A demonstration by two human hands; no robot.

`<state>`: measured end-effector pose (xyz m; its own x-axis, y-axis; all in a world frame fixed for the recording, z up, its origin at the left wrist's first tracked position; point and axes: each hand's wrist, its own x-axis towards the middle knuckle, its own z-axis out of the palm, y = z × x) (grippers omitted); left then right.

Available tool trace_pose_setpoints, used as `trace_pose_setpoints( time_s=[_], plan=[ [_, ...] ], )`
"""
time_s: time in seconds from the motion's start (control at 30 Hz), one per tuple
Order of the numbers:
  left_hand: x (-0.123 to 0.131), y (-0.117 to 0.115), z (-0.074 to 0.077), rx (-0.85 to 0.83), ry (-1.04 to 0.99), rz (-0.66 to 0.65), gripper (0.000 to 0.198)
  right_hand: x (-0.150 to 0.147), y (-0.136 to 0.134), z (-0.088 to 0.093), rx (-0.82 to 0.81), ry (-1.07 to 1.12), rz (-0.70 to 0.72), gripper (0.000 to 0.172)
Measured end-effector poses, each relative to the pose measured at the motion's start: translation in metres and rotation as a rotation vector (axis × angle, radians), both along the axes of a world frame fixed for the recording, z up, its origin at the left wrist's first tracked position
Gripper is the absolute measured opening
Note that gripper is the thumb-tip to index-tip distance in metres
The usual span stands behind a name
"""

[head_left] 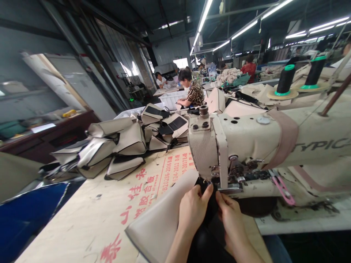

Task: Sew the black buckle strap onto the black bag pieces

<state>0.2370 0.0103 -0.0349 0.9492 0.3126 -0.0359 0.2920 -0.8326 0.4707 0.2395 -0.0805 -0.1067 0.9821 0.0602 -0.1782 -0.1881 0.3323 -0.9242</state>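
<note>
Left hand (193, 210) and right hand (230, 212) pinching black fabric (212, 215) just under sewing machine (246, 146) head, apparently steadying the seam edge; beige panel (161, 219) draped on table (90, 215).

The single head camera looks forward and down from close above the counter (90, 215), facing the sewing machine (246, 146) at right, workshop far behind.

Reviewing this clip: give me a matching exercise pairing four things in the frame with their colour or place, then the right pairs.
Things:
1. thread cones
2. pile of sewn pieces
3. left hand
4. printed characters

Descriptions:
A. red, on the wooden table top
B. black with green caps, behind the sewing machine
C. beige, heaped at table's far left
D. pinching black fabric under the machine head

Pairs: 1-B, 2-C, 3-D, 4-A
</note>
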Motion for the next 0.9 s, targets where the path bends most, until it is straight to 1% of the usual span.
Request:
trace_pose_setpoints(
  time_s=[0.07,0.13,0.33,0.43,0.6,0.73,0.9],
  plan=[
    [0.0,0.0,0.0,-0.02,-0.008,-0.001,0.042,-0.001,0.001,-0.001,0.061,0.042,-0.003,0.043],
    [-0.001,0.001,-0.001,-0.03,-0.017,0.002,0.042,-0.001,0.0,-0.002,0.088,0.063,0.003,0.041],
    [-0.003,0.001,-0.005,-0.02,-0.024,0.013,0.042,0.0,-0.001,-0.007,0.074,0.119,0.024,0.041],
    [-0.003,0.0,-0.006,0.016,-0.025,0.024,0.043,-0.001,0.0,-0.004,0.104,0.164,0.034,0.043],
    [-0.001,0.002,-0.006,0.102,-0.027,0.033,0.044,-0.001,0.002,0.003,0.145,0.18,0.009,0.044],
    [-0.001,0.004,-0.009,0.111,-0.039,0.019,0.045,0.0,0.002,0.001,0.137,0.18,0.003,0.045],
    [-0.002,0.003,-0.012,0.119,-0.033,0.05,0.046,0.001,0.0,-0.002,0.104,0.145,0.005,0.044]
  ],
)
